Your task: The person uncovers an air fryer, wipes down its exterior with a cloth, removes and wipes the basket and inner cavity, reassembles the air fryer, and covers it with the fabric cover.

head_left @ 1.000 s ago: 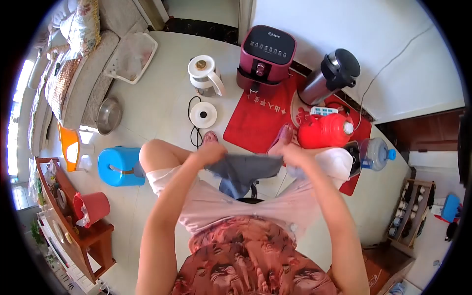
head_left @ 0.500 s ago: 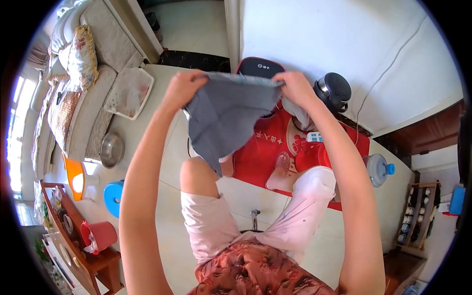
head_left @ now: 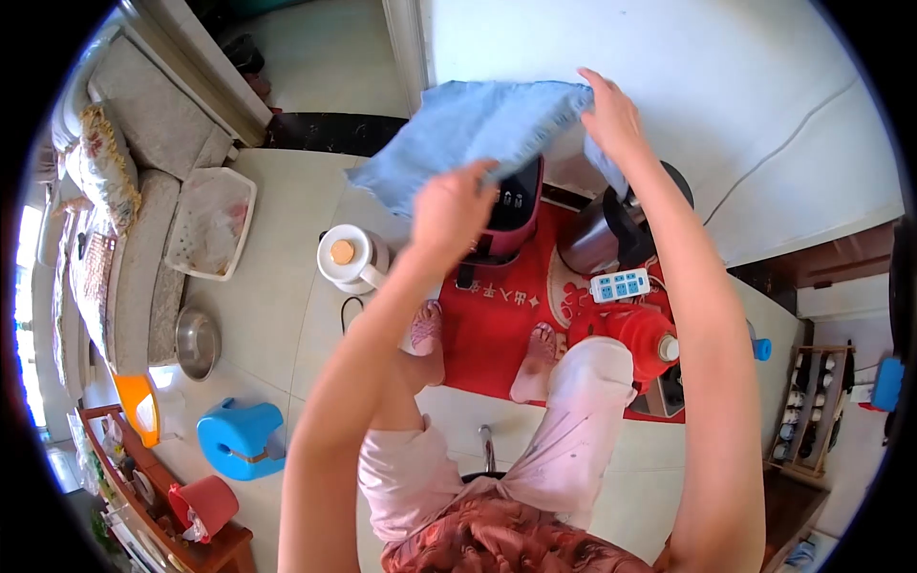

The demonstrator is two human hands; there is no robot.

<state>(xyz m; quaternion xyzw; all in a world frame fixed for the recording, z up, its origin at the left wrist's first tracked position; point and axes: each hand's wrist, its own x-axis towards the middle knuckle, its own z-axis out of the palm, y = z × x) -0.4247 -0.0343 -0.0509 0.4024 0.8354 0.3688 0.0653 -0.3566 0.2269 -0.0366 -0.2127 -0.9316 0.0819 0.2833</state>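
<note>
A light blue denim-like cloth [head_left: 468, 119] with a frayed edge is stretched out in front of me at the top of the view. My right hand [head_left: 613, 116] pinches its right corner, and a small flap hangs beneath that hand. At the cloth's near edge is my left hand [head_left: 453, 212], a bit blurred, its fingers closed on the fabric. Partly hidden under the cloth stands a dark and pink appliance [head_left: 516, 205]. Below my right forearm is a steel kettle [head_left: 592, 234] with a black handle.
A white jug [head_left: 355, 258] stands left of the red mat [head_left: 478, 344]. On the right are a power strip [head_left: 619, 285] and a red thermos [head_left: 635, 334]. A blue stool [head_left: 234, 435], a steel basin [head_left: 197, 344] and a white basket [head_left: 215, 224] are at left.
The cloth has turned from its dark grey face to its light blue one. My left hand has come down and inward; my right hand has gone up and right. The view has shifted.
</note>
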